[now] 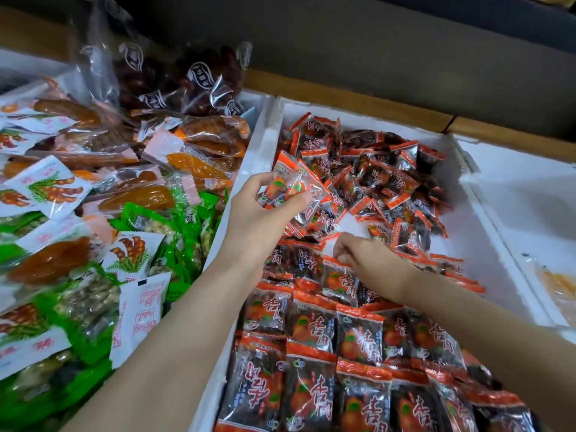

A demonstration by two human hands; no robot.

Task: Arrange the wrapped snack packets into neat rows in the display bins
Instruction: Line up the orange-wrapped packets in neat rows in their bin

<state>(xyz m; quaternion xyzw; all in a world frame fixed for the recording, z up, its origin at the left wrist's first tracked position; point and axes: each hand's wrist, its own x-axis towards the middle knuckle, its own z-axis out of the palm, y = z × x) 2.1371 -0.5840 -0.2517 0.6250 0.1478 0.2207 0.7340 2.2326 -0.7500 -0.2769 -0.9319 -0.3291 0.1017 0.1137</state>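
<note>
A white foam bin (467,194) holds red-and-black wrapped snack packets. Near me they lie in neat overlapping rows (314,332); farther back they sit in a loose heap (386,176). My left hand (258,210) is raised over the bin's left side and grips a small bunch of packets (291,182) between thumb and fingers. My right hand (367,263) is lower, at the far end of the rows, and pinches the top edge of one packet (338,279) lying there.
To the left, another bin (258,141) is piled with mixed snacks: orange dried fruit, green packs, white sachets, dark date bags at the back. A third white bin (536,194) sits on the right with a pale packet. A wooden ledge runs behind.
</note>
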